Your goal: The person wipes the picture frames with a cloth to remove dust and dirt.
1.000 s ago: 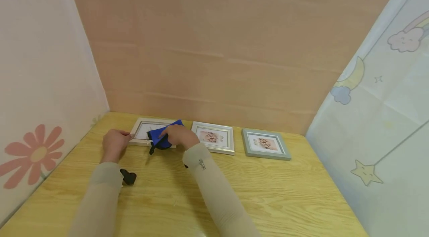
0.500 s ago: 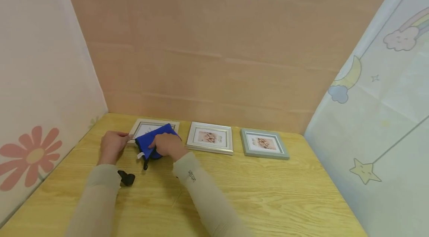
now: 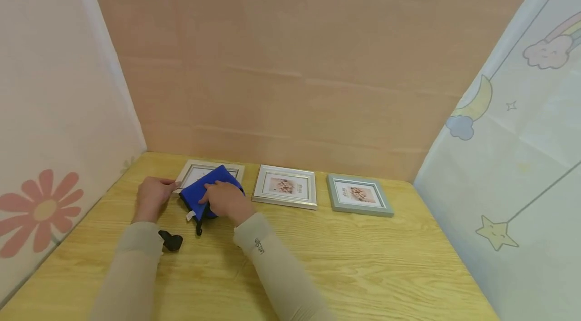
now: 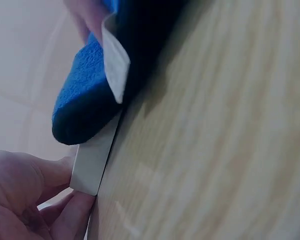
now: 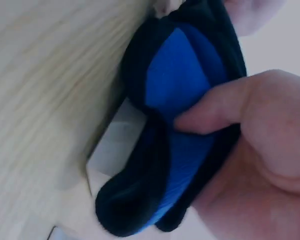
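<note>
At the far left of the table lies a cream picture frame (image 3: 192, 172), partly covered by a folded blue cloth (image 3: 195, 195) with black edging, a white tag and a black loop. My left hand (image 3: 152, 195) pinches the frame's near left corner; the left wrist view has thumb and fingers (image 4: 72, 215) on either side of the frame's edge (image 4: 92, 167). On top of the cloth, my right hand (image 3: 227, 200) grips it against the frame. Its thumb (image 5: 210, 110) presses into the folds in the right wrist view. The cloth hangs over the frame's near edge.
A silver picture frame (image 3: 306, 187) lies to the right of the cream one, and a grey-green frame (image 3: 336, 195) further right. A small black object (image 3: 171, 241) shows beside the left wrist. Walls stand at the back (image 3: 290, 84) and both sides.
My right hand has drawn the cloth left and toward me across the cream frame, uncovering the frame's right part. The left hand stays at the frame's corner.
</note>
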Action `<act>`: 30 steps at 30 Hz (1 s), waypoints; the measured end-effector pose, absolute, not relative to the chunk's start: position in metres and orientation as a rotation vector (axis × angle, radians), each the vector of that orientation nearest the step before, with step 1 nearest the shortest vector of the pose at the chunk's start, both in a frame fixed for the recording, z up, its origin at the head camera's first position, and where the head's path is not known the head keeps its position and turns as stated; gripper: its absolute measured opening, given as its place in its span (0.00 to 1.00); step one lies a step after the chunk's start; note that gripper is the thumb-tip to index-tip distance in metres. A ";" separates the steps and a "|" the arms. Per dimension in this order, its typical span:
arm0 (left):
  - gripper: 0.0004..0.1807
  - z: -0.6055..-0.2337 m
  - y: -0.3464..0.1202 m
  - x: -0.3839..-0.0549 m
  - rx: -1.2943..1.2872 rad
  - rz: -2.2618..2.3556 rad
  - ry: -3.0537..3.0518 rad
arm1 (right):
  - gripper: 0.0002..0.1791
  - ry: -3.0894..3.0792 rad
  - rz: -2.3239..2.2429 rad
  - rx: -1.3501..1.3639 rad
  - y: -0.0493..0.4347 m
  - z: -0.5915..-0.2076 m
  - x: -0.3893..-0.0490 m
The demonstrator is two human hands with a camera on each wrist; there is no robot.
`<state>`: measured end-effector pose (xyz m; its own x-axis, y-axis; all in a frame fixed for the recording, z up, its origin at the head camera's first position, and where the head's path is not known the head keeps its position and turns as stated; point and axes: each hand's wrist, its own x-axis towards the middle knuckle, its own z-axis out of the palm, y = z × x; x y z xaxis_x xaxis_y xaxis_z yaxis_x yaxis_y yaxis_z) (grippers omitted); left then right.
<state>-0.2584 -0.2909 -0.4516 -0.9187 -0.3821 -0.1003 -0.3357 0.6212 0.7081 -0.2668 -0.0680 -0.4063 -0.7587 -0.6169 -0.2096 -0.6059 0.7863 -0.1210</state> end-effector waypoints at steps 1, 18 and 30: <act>0.24 -0.451 -0.291 -0.258 0.618 -1.192 -2.774 | 0.30 2.740 -0.080 -0.945 -0.069 -0.406 -0.267; 0.23 -0.452 -0.292 -0.256 0.621 -1.182 -2.761 | 0.31 2.684 -0.349 -0.786 -0.042 -0.388 -0.340; 0.21 -0.445 -0.285 -0.252 0.680 -1.176 -2.713 | 0.30 2.681 -0.132 -0.885 -0.044 -0.392 -0.314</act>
<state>-0.2522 -0.2847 -0.4453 -0.8941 -0.4411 -0.0771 -0.3579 0.6004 0.7151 -0.3141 -0.0445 -0.3923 -0.7594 -0.5937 -0.2660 -0.5647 0.8046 -0.1836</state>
